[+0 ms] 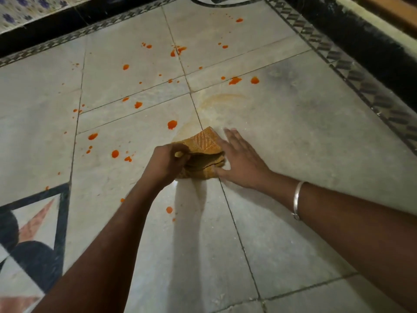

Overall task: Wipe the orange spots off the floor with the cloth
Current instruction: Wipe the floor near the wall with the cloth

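Observation:
A folded orange patterned cloth lies on the pale tiled floor in the middle of the view. My left hand grips its left edge with curled fingers. My right hand rests beside the cloth's right side with straight fingers, the thumb touching the cloth's near corner. Several orange spots dot the tiles to the left of and beyond the cloth. A faint orange smear marks the tile just past the cloth.
A black skirting with a patterned border runs along the right side and across the far edge. A dark inlaid triangle sits in the floor at the near left. More orange spots lie farther away.

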`<state>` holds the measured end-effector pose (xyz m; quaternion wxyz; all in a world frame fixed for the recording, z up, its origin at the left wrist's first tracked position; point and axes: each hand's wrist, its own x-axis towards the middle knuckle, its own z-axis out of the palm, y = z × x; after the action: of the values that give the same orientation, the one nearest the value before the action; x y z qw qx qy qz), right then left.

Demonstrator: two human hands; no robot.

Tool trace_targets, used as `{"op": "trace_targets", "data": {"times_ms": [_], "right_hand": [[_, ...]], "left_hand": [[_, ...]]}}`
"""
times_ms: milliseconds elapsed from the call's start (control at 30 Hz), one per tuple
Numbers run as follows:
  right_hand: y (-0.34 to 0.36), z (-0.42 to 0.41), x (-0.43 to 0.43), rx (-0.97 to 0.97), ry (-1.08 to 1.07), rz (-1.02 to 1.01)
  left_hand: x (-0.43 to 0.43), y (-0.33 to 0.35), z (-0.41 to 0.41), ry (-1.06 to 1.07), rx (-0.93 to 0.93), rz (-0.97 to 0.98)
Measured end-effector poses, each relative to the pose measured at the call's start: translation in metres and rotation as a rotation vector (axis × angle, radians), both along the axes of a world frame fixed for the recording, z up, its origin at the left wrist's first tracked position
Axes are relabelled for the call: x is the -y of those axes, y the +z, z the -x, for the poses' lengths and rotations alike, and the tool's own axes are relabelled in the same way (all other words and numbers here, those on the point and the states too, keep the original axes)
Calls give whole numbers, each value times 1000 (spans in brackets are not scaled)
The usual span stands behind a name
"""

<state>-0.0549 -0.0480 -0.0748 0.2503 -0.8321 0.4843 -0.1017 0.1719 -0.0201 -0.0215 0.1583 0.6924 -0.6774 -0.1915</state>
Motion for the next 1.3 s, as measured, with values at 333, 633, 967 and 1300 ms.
{"op": "trace_targets", "data": {"times_ms": [333, 633, 967, 1300], "right_hand": [[4, -49, 8, 30, 50, -15], [12, -43, 17, -30, 69, 61], [23, -49, 20, 14, -16, 153], [9, -32, 1, -57, 261, 308]], "left_hand": [[12, 23, 1, 76, -215, 6], [3, 9, -7, -146, 36, -75], [9, -17, 3, -209, 348, 198], [-24, -10, -21, -242, 202, -97]]}}
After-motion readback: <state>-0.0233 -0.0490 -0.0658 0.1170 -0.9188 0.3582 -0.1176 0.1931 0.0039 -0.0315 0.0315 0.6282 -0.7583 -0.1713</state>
